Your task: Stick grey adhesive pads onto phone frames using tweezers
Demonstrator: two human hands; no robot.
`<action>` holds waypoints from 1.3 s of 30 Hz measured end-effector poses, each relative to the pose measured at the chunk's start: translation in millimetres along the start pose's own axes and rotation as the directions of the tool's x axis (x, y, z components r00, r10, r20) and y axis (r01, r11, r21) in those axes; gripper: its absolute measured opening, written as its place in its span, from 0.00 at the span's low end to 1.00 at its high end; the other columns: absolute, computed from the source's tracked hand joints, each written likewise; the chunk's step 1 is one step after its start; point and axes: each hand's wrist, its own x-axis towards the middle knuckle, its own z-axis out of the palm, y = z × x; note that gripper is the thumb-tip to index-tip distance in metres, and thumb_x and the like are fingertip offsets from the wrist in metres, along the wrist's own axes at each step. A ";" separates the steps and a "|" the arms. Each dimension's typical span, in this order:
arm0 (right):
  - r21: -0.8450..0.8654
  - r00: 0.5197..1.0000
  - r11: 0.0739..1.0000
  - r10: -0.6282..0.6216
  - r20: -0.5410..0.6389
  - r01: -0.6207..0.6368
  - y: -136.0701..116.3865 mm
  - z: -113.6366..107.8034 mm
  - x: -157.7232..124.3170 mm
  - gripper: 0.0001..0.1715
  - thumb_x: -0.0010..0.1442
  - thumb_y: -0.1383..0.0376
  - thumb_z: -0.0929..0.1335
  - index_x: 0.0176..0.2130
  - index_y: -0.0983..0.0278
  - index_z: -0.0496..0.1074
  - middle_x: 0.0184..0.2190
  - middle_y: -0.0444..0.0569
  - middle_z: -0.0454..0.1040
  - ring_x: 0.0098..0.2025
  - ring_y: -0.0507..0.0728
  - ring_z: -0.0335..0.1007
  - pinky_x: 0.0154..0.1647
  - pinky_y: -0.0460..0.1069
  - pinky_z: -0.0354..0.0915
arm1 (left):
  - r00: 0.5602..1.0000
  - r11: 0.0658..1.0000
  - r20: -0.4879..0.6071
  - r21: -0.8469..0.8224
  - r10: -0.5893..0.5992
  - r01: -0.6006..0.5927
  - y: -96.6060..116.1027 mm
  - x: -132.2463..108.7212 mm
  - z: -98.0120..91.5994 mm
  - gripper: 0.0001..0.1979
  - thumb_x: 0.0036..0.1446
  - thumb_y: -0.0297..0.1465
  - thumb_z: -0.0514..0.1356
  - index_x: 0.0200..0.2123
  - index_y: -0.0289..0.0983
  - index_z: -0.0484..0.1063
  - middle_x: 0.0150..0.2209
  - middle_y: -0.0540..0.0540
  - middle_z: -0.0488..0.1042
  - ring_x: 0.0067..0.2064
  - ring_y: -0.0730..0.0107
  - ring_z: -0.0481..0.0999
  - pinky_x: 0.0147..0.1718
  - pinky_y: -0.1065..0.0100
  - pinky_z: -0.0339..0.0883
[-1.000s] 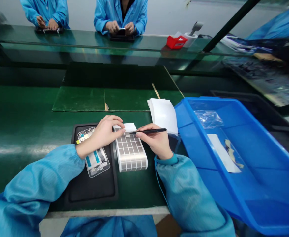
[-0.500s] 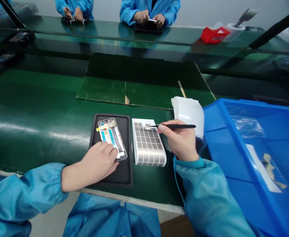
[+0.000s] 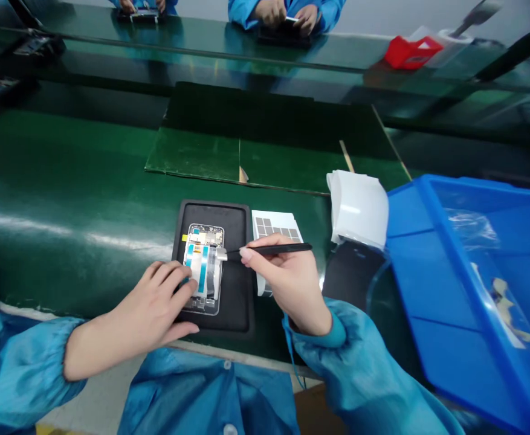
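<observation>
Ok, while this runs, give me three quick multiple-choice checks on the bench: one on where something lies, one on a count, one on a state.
1. Where does the open phone frame with blue-striped cables lie?
A) On the black mat
B) In the blue plastic tray
C) On the stack of white sheets

2. How many co-workers' pairs of hands show at the far green bench?
A) One
B) Two
C) Four

3. What is the right hand doing with the slim black tweezers?
A) Laying them on the mat
B) Holding them over the tray
C) Holding them with the tips at a small silver piece

Answers:
1. A, the frame lies on the mat under the left hand.
2. B, one pair shows top left, another top centre.
3. C, the tips reach the frame's edge.
</observation>
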 end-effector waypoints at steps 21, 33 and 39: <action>-0.127 0.995 0.991 0.046 0.085 -0.035 13.9 5.4 -7.9 0.13 0.54 0.57 0.77 0.31 0.60 0.74 0.26 0.45 0.78 0.26 0.55 0.76 0.25 0.49 0.73 | 0.977 0.996 -0.207 -0.070 0.043 -0.058 10.3 20.6 8.9 0.13 0.65 0.36 0.56 0.43 0.33 0.75 0.41 0.39 0.77 0.42 0.57 0.74 0.37 0.58 0.71; -0.175 0.988 0.978 0.131 0.083 -0.115 13.8 9.2 -12.3 0.10 0.55 0.60 0.76 0.32 0.61 0.75 0.28 0.47 0.78 0.27 0.55 0.76 0.27 0.48 0.73 | 0.928 0.981 -0.373 -0.178 0.004 -0.076 -33.9 42.0 28.3 0.07 0.63 0.27 0.57 0.34 0.34 0.74 0.29 0.46 0.72 0.32 0.67 0.68 0.31 0.65 0.64; -0.197 0.989 0.976 0.117 0.086 -0.098 14.7 9.5 -11.0 0.08 0.55 0.62 0.76 0.32 0.61 0.75 0.28 0.45 0.77 0.27 0.53 0.75 0.27 0.47 0.72 | 0.932 0.978 -0.362 -0.197 -0.010 -0.066 -32.1 43.6 28.3 0.07 0.62 0.27 0.57 0.34 0.34 0.74 0.29 0.46 0.71 0.31 0.67 0.67 0.31 0.64 0.63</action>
